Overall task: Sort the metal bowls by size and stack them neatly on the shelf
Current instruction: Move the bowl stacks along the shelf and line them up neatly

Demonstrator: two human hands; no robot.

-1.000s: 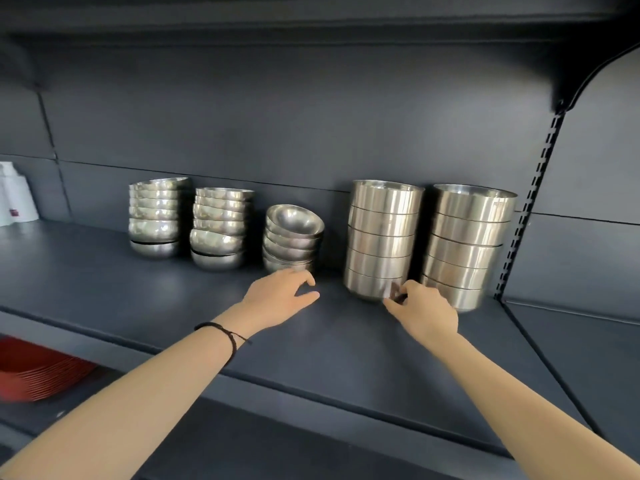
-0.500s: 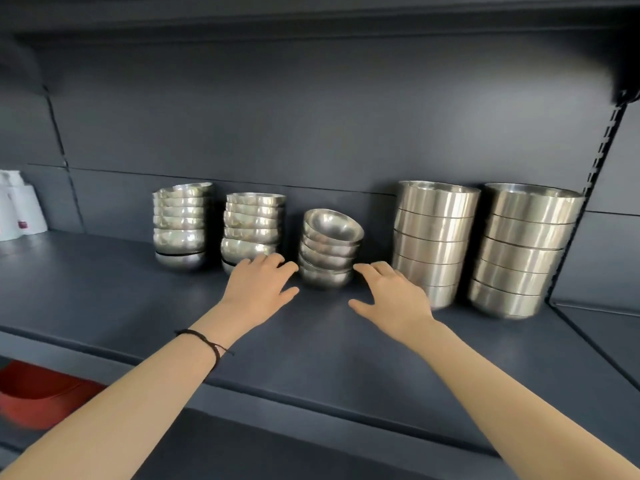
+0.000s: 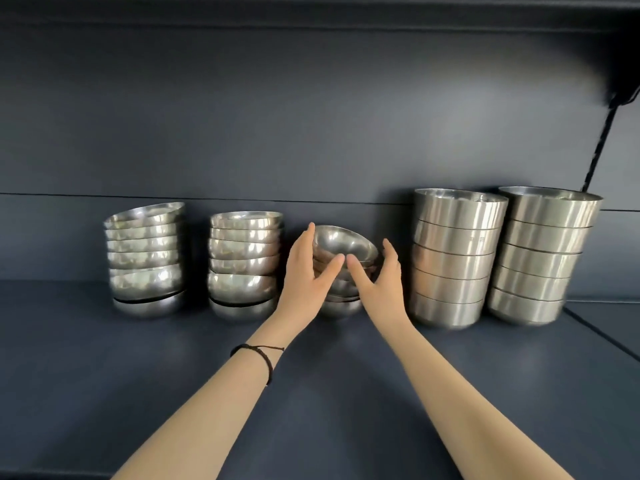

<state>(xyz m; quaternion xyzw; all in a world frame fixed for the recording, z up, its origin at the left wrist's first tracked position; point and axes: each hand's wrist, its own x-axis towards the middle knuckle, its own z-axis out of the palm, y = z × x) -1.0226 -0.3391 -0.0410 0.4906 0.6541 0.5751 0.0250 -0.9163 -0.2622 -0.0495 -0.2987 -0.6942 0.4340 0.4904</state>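
Bowls point(image 3: 341, 271) at twelve o'clock are partly hiding behind the spread left hand point(image 3: 306, 275) and right hand point(image 3: 379, 280), both cupping the stack's sides.

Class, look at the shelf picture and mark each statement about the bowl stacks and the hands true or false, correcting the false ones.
1. Five stacks of metal bowls stand on the shelf. True.
2. Both hands cup the middle stack. True: left hand, right hand.
3. The middle stack is the tallest. False: it is the shortest.
4. The two right stacks hold straight-sided bowls. True.
5. The right wrist wears a black band. False: the left wrist does.
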